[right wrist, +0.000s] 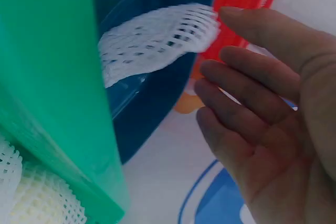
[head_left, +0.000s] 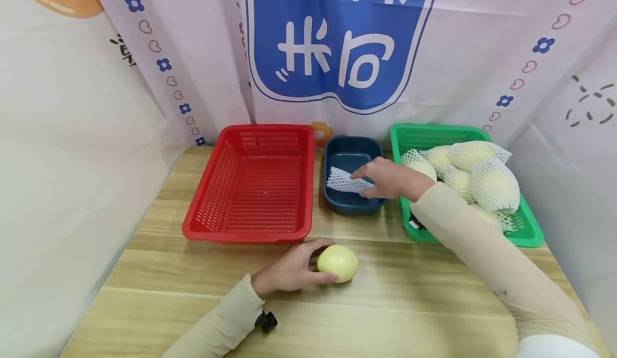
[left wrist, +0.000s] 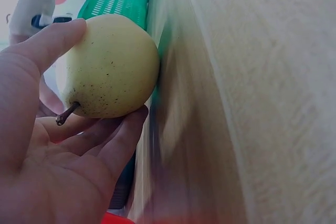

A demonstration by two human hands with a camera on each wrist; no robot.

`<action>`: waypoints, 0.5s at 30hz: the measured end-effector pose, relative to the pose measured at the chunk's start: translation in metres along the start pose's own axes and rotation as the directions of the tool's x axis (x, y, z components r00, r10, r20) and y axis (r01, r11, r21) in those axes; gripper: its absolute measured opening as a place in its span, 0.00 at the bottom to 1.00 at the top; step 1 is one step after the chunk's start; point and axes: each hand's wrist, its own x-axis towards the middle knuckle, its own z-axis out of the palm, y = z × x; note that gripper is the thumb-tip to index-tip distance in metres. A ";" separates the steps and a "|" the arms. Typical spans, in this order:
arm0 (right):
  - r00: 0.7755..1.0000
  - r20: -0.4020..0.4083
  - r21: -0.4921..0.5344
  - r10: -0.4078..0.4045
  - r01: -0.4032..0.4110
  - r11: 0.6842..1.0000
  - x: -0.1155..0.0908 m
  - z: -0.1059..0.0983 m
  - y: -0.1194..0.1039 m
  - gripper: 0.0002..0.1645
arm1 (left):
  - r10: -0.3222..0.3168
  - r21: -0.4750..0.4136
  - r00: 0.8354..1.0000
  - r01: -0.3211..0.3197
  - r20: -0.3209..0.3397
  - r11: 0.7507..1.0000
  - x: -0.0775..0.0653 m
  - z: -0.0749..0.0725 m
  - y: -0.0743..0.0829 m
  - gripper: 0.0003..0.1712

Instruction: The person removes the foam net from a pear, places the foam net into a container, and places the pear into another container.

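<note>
My left hand (head_left: 294,267) grips a pale yellow pear (head_left: 338,263) low over the wooden table, in front of the red basket. In the left wrist view, the thumb lies along one side of the pear (left wrist: 113,66), fingers curl under the other, and its brown stem (left wrist: 67,114) points toward the palm. Over the dark blue bin (head_left: 354,208) hovers my right hand (head_left: 388,178), its fingers extended and holding nothing. Just beyond those fingertips, a white foam net sleeve (right wrist: 157,40) is in the bin; whether it touches the bottom I cannot tell.
At the back left stands a red basket (head_left: 265,197) with perforated walls. A green basket (head_left: 532,235) at the right holds several pears in white foam nets (head_left: 494,184), partly behind my right forearm. A printed cloth (head_left: 347,101) hangs behind the table (head_left: 385,320).
</note>
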 end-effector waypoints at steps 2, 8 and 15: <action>0.999 -0.029 0.002 -0.019 0.019 1.000 -0.012 -0.001 -0.005 0.29 | 0.002 0.005 1.000 -0.002 -0.002 1.000 0.000 0.000 0.001 0.45; 0.987 -0.151 0.003 0.054 -0.054 0.999 -0.057 -0.006 -0.013 0.37 | 0.018 0.030 1.000 -0.018 -0.002 0.999 0.002 0.000 0.003 0.45; 0.941 -0.244 0.050 0.233 -0.228 0.972 -0.102 0.023 -0.010 0.55 | 0.017 0.107 1.000 -0.018 0.006 0.994 0.006 0.001 0.005 0.45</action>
